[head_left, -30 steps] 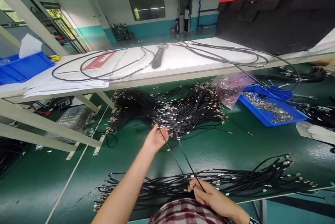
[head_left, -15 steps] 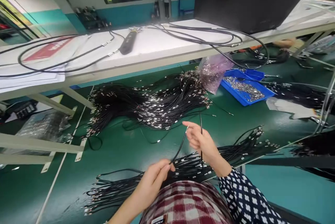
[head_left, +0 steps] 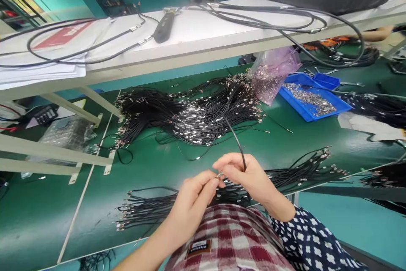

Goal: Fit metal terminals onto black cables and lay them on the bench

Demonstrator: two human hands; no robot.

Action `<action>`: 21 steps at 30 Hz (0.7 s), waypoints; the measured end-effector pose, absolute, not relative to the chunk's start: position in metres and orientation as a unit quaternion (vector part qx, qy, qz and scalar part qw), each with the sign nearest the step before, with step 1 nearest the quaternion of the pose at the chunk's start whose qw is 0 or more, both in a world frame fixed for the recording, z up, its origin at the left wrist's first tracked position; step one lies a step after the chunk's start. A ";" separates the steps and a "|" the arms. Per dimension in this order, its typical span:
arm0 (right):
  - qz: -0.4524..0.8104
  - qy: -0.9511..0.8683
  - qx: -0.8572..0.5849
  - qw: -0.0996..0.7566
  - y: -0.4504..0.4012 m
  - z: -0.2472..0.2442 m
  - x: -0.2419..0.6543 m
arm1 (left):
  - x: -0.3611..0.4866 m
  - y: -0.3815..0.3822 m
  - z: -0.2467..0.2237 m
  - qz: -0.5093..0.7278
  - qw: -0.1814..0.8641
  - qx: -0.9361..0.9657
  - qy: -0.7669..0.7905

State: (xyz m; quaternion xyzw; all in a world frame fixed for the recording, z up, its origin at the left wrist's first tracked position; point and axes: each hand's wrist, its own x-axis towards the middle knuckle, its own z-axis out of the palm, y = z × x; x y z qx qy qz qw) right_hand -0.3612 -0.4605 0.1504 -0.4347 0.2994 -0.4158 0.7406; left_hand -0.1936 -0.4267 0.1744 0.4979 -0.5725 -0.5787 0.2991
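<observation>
My left hand (head_left: 195, 199) pinches a small silvery end piece (head_left: 220, 174) of a black cord, low in the middle of the view. Right beside it, my right hand (head_left: 245, 176) has its thumb and index finger closed at that same metal end. A black cord (head_left: 236, 139) rises from between the fingers of my right hand and curves up to the left. Beneath both hands lies a bundle of black cords (head_left: 146, 207) with metal ends. Farther back is a large pile of black cords (head_left: 196, 123).
A blue tray (head_left: 309, 112) of small metal parts and a pinkish bag (head_left: 269, 74) stand at the back right. A white shelf (head_left: 196, 36) crosses above the green table (head_left: 133, 178), holding pliers (head_left: 164, 28) and looped cords. Another person's arm (head_left: 374, 35) shows at far right.
My hands have come together, and my right fingers have closed on the cord end that stood before them. The cord through my right hand now curves to the left. The view has tilted down.
</observation>
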 end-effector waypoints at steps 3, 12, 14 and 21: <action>-0.405 0.307 -0.432 0.745 -0.458 0.155 -0.361 | -0.191 -0.423 0.175 -0.538 0.290 0.493 -0.619; -0.296 0.334 -0.320 0.836 -0.461 0.161 -0.350 | -0.182 -0.415 0.160 -0.676 0.292 0.433 -0.520; -0.290 0.338 -0.320 0.836 -0.461 0.163 -0.350 | -0.180 -0.418 0.157 -0.698 0.306 0.418 -0.494; -0.296 0.343 -0.358 0.816 -0.459 0.169 -0.349 | -0.176 -0.423 0.154 -0.733 0.335 0.402 -0.435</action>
